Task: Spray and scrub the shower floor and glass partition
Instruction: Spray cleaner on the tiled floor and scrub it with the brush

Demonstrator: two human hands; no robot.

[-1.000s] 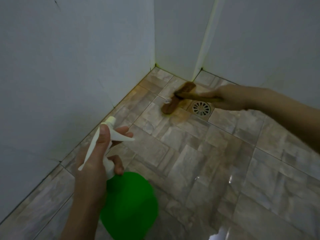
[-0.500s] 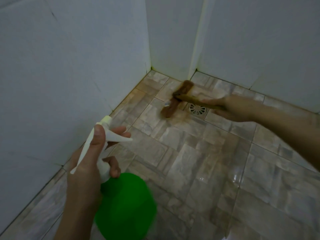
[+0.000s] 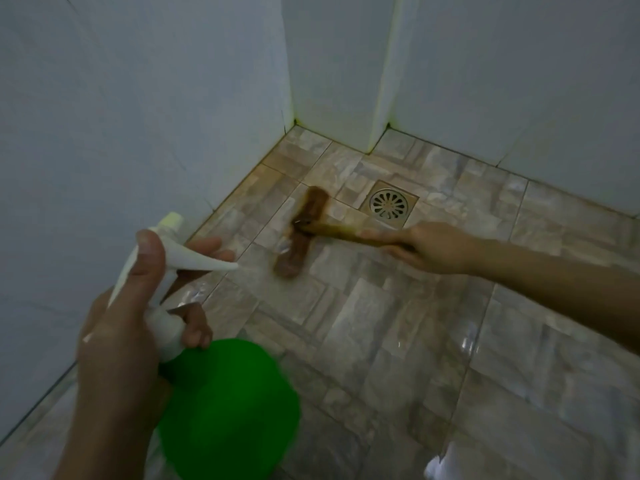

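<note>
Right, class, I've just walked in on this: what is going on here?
A person is cleaning a tiled shower floor. The left hand holds a green spray bottle by its white trigger head, nozzle aimed toward the brush. The right hand grips the handle of a brown brush, whose head lies on the tiles just left of the drain, near the corner. The tiles look wet and shiny.

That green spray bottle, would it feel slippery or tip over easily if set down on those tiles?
The spray bottle has a wide, rounded green body, so it would probably stand steadily. The floor tiles look glossy and wet, so it may slide if nudged. The left hand wraps its thin white neck, likely the surest grip.
</note>
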